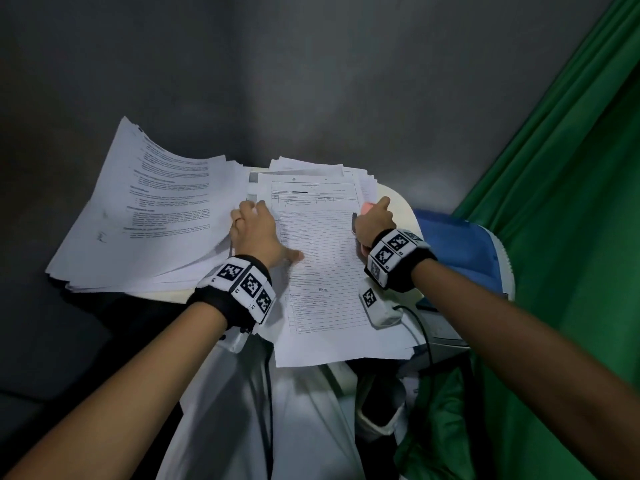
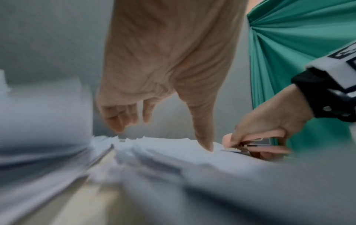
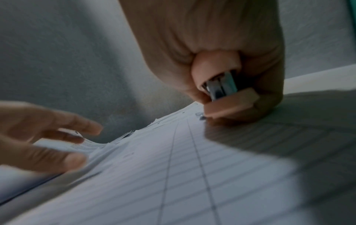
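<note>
Now, stapler (image 3: 229, 106): gripped in right hand (image 1: 375, 223), at right edge of sheet (image 1: 322, 265).
Left hand (image 1: 256, 233): open, resting on left edge.

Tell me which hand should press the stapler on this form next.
Right. The right hand grips the pink stapler at the right edge of the form. The left hand lies open on the form's left side, apart from the stapler, and is probably better kept there to steady it.

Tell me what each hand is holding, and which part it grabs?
The right hand grips a small pink-and-metal stapler round its middle, fingers curled round it. The left hand holds nothing; it rests open on the white printed paper sheets.
</note>
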`<state>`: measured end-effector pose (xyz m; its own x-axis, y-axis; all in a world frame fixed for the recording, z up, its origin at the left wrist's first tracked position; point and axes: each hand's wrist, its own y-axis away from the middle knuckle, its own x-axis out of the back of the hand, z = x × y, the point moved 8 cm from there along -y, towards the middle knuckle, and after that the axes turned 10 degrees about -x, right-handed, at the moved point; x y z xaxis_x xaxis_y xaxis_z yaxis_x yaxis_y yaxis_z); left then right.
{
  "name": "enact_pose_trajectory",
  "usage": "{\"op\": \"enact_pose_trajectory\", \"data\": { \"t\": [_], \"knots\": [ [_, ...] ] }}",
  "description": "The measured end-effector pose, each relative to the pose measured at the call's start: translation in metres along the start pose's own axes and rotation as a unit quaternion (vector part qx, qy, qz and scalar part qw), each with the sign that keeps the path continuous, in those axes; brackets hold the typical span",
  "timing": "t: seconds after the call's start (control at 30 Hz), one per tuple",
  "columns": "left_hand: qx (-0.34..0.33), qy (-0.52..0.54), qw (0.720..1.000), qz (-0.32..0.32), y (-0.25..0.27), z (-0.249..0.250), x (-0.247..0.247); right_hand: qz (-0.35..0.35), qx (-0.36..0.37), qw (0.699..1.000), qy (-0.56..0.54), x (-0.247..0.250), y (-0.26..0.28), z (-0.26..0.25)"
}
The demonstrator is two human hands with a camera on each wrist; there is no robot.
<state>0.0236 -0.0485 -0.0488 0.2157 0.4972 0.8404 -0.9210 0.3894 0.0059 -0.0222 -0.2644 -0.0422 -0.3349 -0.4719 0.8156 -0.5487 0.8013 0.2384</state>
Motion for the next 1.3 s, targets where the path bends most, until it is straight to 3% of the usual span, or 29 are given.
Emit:
{"op": "enact_pose_trajectory", "data": {
  "t": [0.07, 0.17, 0.23, 0.4, 0.53, 0.67, 0.73, 0.87, 1.0, 1.17, 1.3],
  "knots": [
    [-0.048, -0.014, 0.999, 0.004, -0.009, 0.017, 0.004, -0.001, 0.0, 1.0, 0.004, 0.0, -0.001, -0.001],
    [-0.098, -0.043, 0.992, -0.069, -0.028, 0.045, -0.006, -0.015, -0.005, 1.0, 0.004, 0.001, -0.003, -0.001],
    [-0.1, -0.063, 0.986, -0.12, -0.041, 0.051, -0.015, -0.021, 0.0, 1.0, 0.011, 0.002, -0.004, -0.002],
    [-0.097, -0.153, 0.967, -0.177, -0.056, 0.046, -0.022, -0.032, 0.063, 0.995, 0.064, 0.005, -0.011, -0.003],
    [-0.133, -0.266, 0.921, -0.253, -0.035, 0.032, -0.033, -0.048, 0.111, 0.986, 0.114, 0.01, -0.02, -0.005],
    [-0.138, -0.243, 0.893, -0.352, -0.017, 0.017, -0.027, -0.059, 0.14, 0.978, 0.146, 0.011, -0.025, -0.007],
    [-0.135, -0.218, 0.904, -0.341, -0.026, 0.021, -0.019, -0.057, 0.141, 0.978, 0.146, 0.012, -0.025, -0.007],
    [-0.149, -0.178, 0.943, -0.239, -0.051, 0.044, -0.023, -0.046, 0.144, 0.976, 0.154, 0.012, -0.024, -0.008],
    [-0.113, -0.116, 0.972, -0.172, -0.061, 0.055, -0.041, -0.046, 0.139, 0.978, 0.15, 0.01, -0.026, -0.007],
    [-0.074, -0.163, 0.973, -0.146, -0.071, 0.052, -0.046, -0.038, 0.1, 0.987, 0.123, 0.01, -0.027, -0.007],
    [-0.082, -0.2, 0.966, -0.144, -0.076, 0.053, -0.051, -0.027, 0.064, 0.993, 0.092, 0.006, -0.03, -0.011]
  ]
}}
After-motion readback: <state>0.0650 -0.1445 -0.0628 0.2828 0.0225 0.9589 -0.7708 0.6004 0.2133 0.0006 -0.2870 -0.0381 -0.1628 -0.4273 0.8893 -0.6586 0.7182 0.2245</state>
